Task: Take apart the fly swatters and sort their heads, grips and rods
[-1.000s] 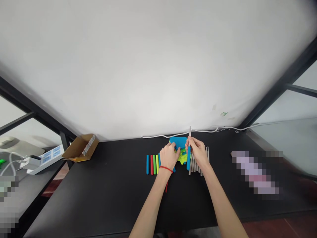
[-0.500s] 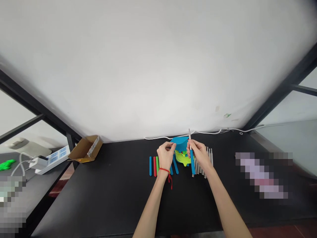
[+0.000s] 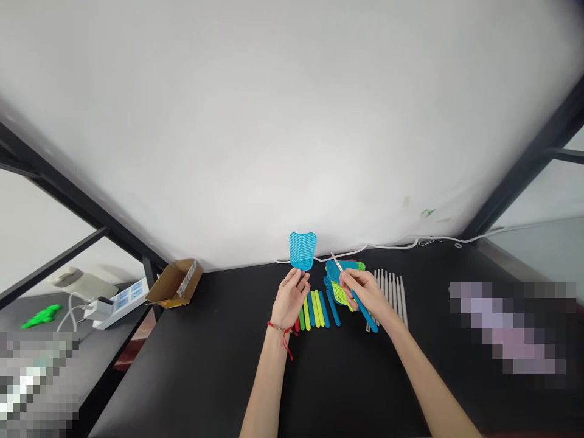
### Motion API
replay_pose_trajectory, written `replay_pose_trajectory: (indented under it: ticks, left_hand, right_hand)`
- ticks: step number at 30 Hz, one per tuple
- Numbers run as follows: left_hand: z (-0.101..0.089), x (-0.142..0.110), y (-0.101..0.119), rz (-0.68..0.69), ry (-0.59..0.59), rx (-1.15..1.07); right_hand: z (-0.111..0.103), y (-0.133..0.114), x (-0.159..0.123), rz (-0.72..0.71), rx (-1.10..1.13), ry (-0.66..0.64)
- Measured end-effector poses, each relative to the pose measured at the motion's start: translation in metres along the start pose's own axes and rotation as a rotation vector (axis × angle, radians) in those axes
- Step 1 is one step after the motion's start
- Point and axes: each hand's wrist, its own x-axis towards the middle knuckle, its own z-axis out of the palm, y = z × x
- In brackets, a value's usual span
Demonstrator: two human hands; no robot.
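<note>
My left hand (image 3: 291,297) grips a blue mesh fly swatter head (image 3: 302,250) by its lower end, holding it upright above the table. My right hand (image 3: 364,292) is closed around a metal rod with a blue handle (image 3: 366,316); the bare metal tip (image 3: 336,261) slants up to the left, apart from the swatter head. Below and between my hands lies a row of coloured handles (image 3: 318,309) in red, green, yellow and blue. A pile of blue and yellow-green swatter heads (image 3: 341,274) lies partly behind my right hand. Several metal rods (image 3: 393,289) lie beside it.
An open cardboard box (image 3: 176,284) stands at the table's left end, near a power strip (image 3: 125,301). A white cable (image 3: 392,246) runs along the wall at the back. A blurred patch (image 3: 506,328) covers something at the right.
My left hand has picked up a blue swatter head from the pile and moved left with it. The rod in my right hand has tilted from near upright to a leftward slant.
</note>
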Motion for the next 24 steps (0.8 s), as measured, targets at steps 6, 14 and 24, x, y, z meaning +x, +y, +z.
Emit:
replay_pose_trajectory:
  ticks: [6, 14, 24]
  left_hand:
    - [-0.008, -0.003, 0.001, -0.019, 0.001, 0.025]
    - [-0.012, 0.0, -0.006, 0.016, 0.13, -0.092]
    - [-0.01, -0.002, -0.007, 0.07, 0.062, -0.049]
  right_hand:
    - [0.011, 0.001, -0.001, 0.01, -0.103, -0.131]
    - [0.027, -0.006, -0.006, 0.064, -0.184, -0.216]
    - [0.03, -0.001, -0.007, 0.126, -0.163, -0.242]
